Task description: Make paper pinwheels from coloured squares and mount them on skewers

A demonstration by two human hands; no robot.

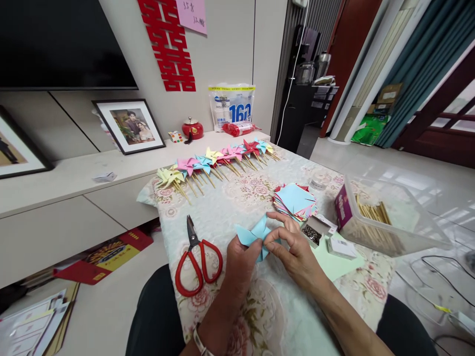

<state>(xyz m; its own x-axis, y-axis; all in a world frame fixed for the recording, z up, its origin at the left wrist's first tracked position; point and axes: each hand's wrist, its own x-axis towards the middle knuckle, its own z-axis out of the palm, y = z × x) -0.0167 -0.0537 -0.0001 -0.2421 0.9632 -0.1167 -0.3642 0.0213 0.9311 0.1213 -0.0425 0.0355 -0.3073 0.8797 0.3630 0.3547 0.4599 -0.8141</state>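
- While you've got both hands over the middle of the bench (pixel 237 198), the blue paper (pixel 254 237) sits right between them, just off the floral cloth, in front of your body.
- Your left hand (pixel 241 259) has its grip pinched on the paper's near-left part, thumb on top, fingers tucked under as far as I can tell.
- Your right hand (pixel 293 249) comes in from the right, fingertips pressing the folded flaps near the centre. So both grips are narrow and both are on the same sheet.
- The paper looks partly folded into pinwheel points, spreading left to right between the hands, one point sticking out left past your left thumb. Neither hand is nearer: both touch it.
- The pin box (pixel 313 232) is just beside your right hand, nearly touching the knuckles. Past it lies the paper stack (pixel 295 200), and the stick tub (pixel 386 217) is further right.
- The scissors (pixel 196 259) lie just left of your left hand, blades pointing away from you, not touched.
- The finished pinwheels (pixel 215 163) run in a row along the far edge, well apart from your hands.
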